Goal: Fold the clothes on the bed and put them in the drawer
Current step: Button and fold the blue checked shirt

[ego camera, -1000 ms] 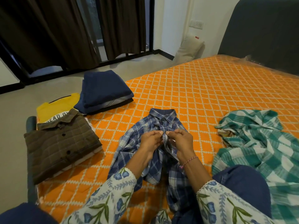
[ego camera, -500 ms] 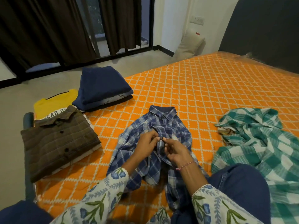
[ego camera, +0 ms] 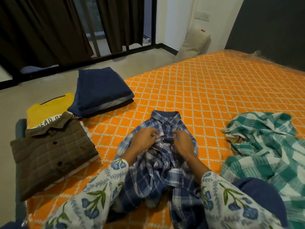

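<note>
Blue plaid shirt [ego camera: 162,156] front pinched between fingers of left hand [ego camera: 143,140] and right hand [ego camera: 182,142]

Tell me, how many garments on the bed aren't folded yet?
2. The blue plaid shirt lies in front of the person, both hands at its placket. The green checked garment lies crumpled to its right. Others may lie out of view.

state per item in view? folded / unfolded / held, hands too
blue plaid shirt: unfolded, collar away from the person, both hands at its button placket
green checked cloth: unfolded, crumpled
brown checked shirt: folded, buttoned
yellow T-shirt: folded, under brown shirt
navy stack: folded
left hand: pinching placket
right hand: pinching placket
</note>
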`<action>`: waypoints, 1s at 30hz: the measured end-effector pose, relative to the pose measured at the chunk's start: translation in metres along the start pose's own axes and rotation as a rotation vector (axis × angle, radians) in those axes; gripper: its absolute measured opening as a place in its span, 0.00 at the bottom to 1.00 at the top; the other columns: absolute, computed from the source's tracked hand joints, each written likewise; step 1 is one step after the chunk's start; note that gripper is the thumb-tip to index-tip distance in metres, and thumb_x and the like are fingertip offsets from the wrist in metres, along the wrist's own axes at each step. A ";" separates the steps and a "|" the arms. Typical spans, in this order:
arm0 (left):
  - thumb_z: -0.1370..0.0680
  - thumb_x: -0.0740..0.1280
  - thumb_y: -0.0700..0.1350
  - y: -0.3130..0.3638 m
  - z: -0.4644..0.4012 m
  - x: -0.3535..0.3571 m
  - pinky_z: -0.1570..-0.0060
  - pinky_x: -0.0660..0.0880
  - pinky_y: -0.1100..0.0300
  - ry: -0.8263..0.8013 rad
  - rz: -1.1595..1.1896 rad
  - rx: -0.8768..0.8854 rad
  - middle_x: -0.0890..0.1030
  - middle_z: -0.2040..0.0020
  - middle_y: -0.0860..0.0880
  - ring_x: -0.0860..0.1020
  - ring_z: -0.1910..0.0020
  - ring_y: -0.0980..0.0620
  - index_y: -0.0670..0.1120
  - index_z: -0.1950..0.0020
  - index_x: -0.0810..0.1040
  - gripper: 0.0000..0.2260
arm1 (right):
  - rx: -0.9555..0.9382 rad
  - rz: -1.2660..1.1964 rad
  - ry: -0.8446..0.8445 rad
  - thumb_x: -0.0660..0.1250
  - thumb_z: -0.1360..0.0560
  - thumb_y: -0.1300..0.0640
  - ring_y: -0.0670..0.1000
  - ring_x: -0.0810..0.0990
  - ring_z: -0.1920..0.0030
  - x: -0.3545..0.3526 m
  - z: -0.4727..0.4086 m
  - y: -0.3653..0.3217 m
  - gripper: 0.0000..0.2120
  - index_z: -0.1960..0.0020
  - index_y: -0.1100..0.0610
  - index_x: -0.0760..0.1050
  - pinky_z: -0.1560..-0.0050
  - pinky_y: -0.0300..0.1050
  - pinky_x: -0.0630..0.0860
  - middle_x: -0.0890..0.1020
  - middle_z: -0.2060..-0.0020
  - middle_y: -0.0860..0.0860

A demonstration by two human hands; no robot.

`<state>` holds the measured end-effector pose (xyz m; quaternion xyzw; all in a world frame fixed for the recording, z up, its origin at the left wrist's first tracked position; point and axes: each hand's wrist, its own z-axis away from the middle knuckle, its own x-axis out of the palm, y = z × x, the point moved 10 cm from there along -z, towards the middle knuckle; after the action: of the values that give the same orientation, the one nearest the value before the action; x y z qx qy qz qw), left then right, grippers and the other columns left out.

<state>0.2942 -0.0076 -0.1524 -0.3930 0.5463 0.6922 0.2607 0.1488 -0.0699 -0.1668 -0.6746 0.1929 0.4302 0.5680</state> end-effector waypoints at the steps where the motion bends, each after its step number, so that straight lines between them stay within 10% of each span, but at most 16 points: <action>1: 0.20 0.63 0.44 -0.007 -0.012 -0.006 0.51 0.75 0.55 0.042 -0.013 -0.031 0.81 0.43 0.45 0.79 0.48 0.47 0.45 0.39 0.79 0.11 | 0.020 0.045 0.013 0.58 0.21 0.64 0.62 0.78 0.45 -0.003 -0.011 0.007 0.13 0.43 0.64 0.78 0.51 0.52 0.76 0.81 0.45 0.61; 19: 0.23 0.67 0.43 -0.084 -0.121 0.038 0.65 0.69 0.56 -0.073 -0.354 -0.417 0.78 0.55 0.45 0.79 0.52 0.44 0.44 0.53 0.74 0.04 | 0.363 0.257 -0.037 0.61 0.22 0.58 0.58 0.75 0.58 0.032 -0.125 0.091 0.05 0.54 0.58 0.72 0.63 0.45 0.67 0.79 0.55 0.58; 26: 0.27 0.67 0.40 -0.109 -0.132 -0.017 0.70 0.64 0.57 0.034 0.030 -0.382 0.65 0.77 0.46 0.67 0.74 0.47 0.44 0.77 0.64 0.20 | 0.286 0.134 0.098 0.59 0.23 0.64 0.59 0.75 0.61 -0.018 -0.141 0.086 0.06 0.53 0.58 0.74 0.65 0.44 0.66 0.77 0.61 0.56; 30: 0.21 0.61 0.40 -0.087 -0.123 -0.045 0.64 0.63 0.57 0.102 0.409 -0.290 0.68 0.65 0.44 0.68 0.65 0.50 0.43 0.65 0.67 0.12 | 0.261 -0.293 0.073 0.58 0.20 0.63 0.53 0.65 0.71 -0.037 -0.149 0.078 0.03 0.52 0.60 0.68 0.71 0.44 0.60 0.70 0.70 0.53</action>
<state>0.4199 -0.0995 -0.1748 -0.3423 0.5218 0.7809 0.0281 0.1235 -0.2389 -0.1861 -0.6312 0.1675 0.2896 0.6998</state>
